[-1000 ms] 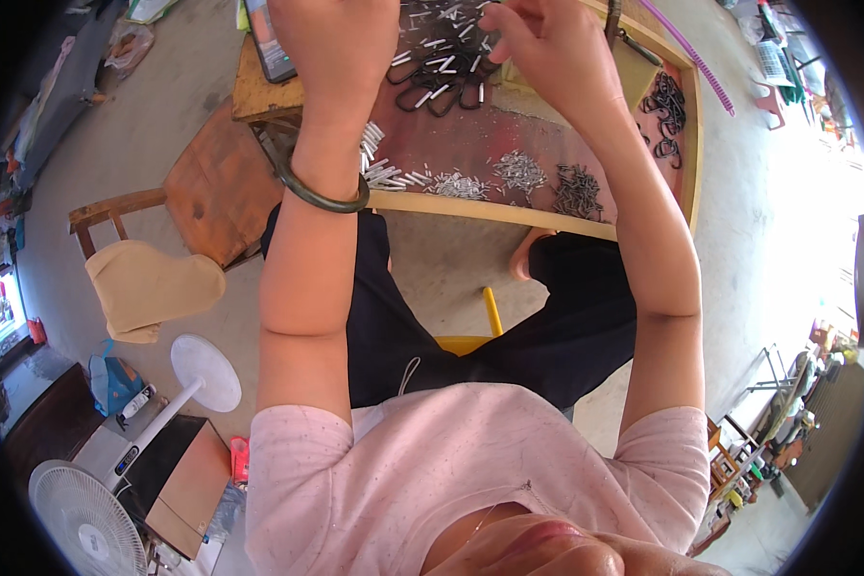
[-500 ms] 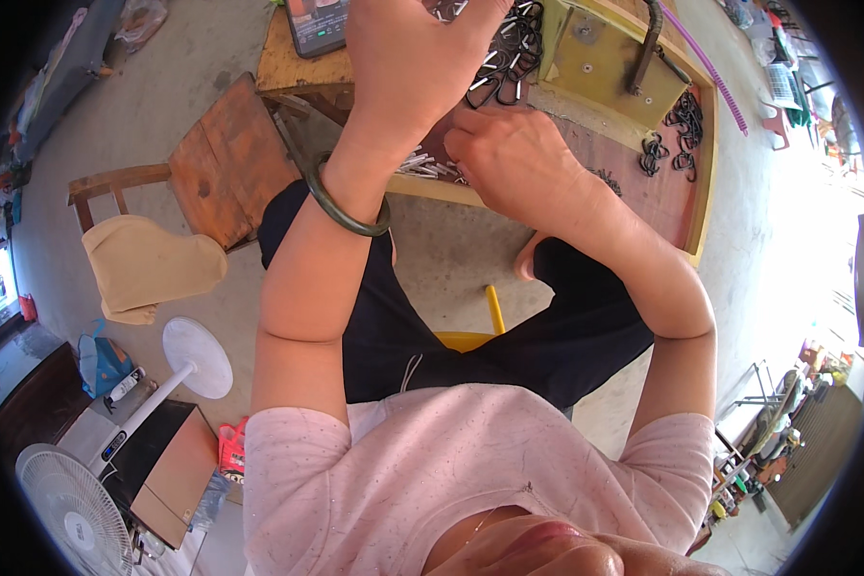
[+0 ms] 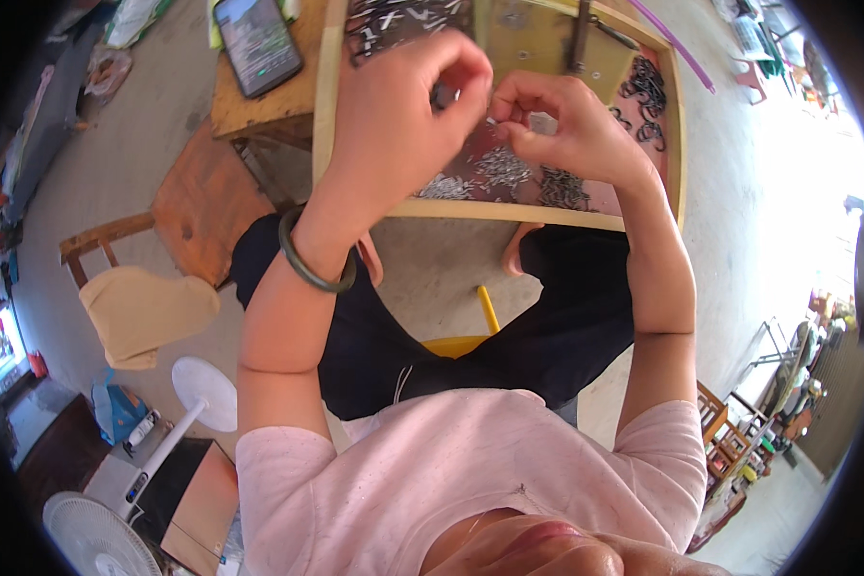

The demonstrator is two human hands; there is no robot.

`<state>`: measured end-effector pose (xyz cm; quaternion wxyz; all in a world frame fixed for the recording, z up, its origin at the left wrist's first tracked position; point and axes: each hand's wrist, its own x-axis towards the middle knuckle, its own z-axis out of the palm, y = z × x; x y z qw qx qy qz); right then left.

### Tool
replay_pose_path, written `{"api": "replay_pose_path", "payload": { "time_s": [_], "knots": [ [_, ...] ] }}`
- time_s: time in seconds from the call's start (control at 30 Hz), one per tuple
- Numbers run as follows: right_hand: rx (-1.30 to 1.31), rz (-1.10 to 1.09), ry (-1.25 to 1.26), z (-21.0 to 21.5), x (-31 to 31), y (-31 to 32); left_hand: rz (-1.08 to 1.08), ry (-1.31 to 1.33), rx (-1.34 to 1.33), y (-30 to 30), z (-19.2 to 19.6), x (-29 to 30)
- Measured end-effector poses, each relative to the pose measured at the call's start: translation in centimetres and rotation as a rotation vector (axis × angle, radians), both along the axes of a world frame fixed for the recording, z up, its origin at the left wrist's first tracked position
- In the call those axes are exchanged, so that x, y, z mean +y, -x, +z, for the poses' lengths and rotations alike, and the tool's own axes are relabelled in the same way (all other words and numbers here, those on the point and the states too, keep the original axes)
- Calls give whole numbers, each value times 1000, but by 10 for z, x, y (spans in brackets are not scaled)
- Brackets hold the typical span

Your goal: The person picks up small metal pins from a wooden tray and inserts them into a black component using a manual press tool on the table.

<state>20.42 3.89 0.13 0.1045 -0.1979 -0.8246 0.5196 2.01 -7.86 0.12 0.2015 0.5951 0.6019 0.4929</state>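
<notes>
Over a wooden-rimmed tray [image 3: 538, 213], my left hand [image 3: 398, 120], with a dark green bangle [image 3: 307, 264] on its wrist, is closed round a small black piece [image 3: 442, 96], mostly hidden by the fingers. Close to its right, my right hand [image 3: 576, 130] pinches a small silvery pin [image 3: 492, 122] between thumb and fingertips. Below the hands lie a pile of silvery pins [image 3: 502, 168], another such pile [image 3: 446, 187] and a heap of dark little parts [image 3: 562, 189]. Black pieces with white bits [image 3: 403, 19] fill the far left of the tray.
A yellowish metal block [image 3: 538, 62] with an upright lever [image 3: 578, 38] stands in the tray, beside black hooks [image 3: 648, 91]. A phone [image 3: 257, 46] lies on a wooden table to the left. Nearby are a wooden chair [image 3: 206, 197], a fan [image 3: 101, 538] and a purple coiled hose [image 3: 677, 43].
My right hand has lifted from the tray and come up beside my left hand, which has moved slightly nearer to me. The view has shifted, showing more of the tray and phone.
</notes>
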Motion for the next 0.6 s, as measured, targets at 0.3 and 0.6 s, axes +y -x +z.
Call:
{"api": "replay_pose_path", "payload": {
  "time_s": [0.3,0.6],
  "knots": [
    [-21,-98,179,7,12,-46,-143,-173,325,-42,-21,14],
    [-322,-78,-967,-16,-20,-60,-71,0,-210,-42,-32,31]
  ]
}}
